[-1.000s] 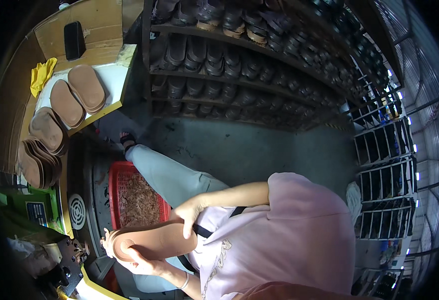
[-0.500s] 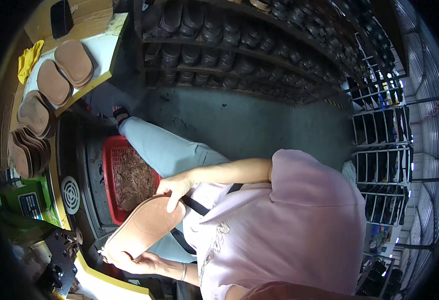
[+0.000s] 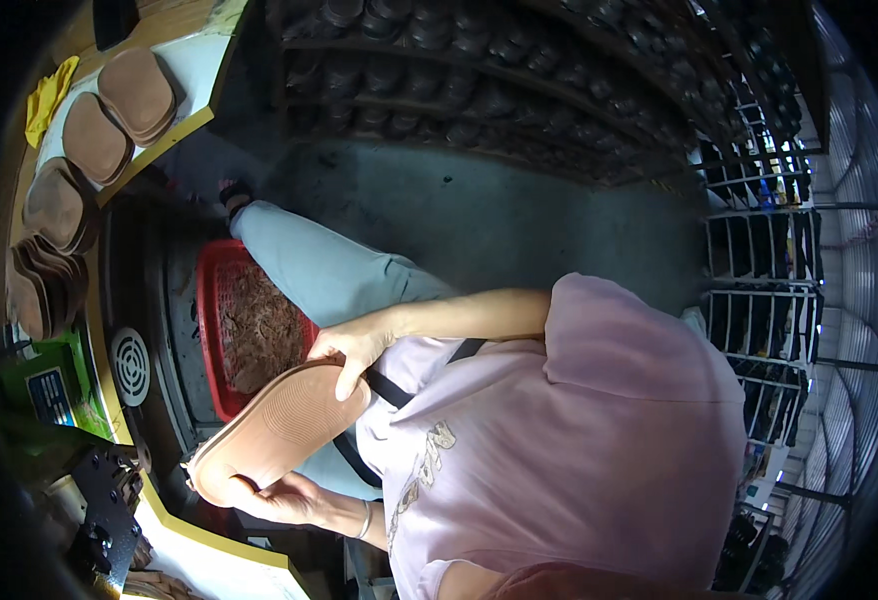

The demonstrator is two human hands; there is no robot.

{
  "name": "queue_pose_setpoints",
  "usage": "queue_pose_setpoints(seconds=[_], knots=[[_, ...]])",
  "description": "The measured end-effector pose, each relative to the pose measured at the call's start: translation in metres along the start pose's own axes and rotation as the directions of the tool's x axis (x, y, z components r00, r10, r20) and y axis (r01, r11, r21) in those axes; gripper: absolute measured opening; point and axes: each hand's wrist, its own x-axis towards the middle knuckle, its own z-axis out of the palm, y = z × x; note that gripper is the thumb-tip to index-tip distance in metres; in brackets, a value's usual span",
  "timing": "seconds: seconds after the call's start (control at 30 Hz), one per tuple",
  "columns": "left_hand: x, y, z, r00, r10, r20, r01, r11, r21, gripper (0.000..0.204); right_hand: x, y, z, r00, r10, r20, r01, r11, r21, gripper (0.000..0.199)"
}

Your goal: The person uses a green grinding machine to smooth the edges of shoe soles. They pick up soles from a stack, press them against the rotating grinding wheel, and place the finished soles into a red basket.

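Observation:
A tan shoe sole (image 3: 294, 415) with fine curved ridges on its upper face is held in both my hands, in front of my body and partly over a red basket. My right hand (image 3: 357, 345) grips the end nearest my body, with its thumb lying on top and the other fingers hidden beneath. Around the lower edge, toward the far end, my left hand (image 3: 281, 498) is closed, its thumb pressed on the face. Small ragged bits show at the sole's far tip.
Brown scraps fill the red basket (image 3: 209, 345) by my leg. Tan soles (image 3: 137, 92) lie in stacks along the yellow-edged bench (image 3: 191, 60), near a yellow cloth (image 3: 51, 103). A black bolted machine (image 3: 107, 510) stands at lower left. Shelves of dark shoes (image 3: 439, 85) run along the back.
The whole view has shifted slightly, with the bench and basket sitting a little higher and further left. Both hands keep their hold on the sole, which looks almost the same in tilt.

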Motion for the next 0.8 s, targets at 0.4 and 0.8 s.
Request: queue_pose_setpoints(seconds=[0.4, 0.8], knots=[[-0.003, 0.001, 0.062, 0.984, 0.113, 0.134, -0.126, 0.988, 0.091, 0.060, -0.040, -0.029, -0.013, 0.971, 0.222, -0.093, -0.224, 0.975, -0.009, 0.044], [0.017, 0.031, 0.066, 0.996, -0.006, 0.094, -0.007, 0.990, 0.138, 0.023, -0.006, -0.031, 0.017, 0.968, 0.242, 0.064, -0.245, 0.969, 0.040, 0.052]])
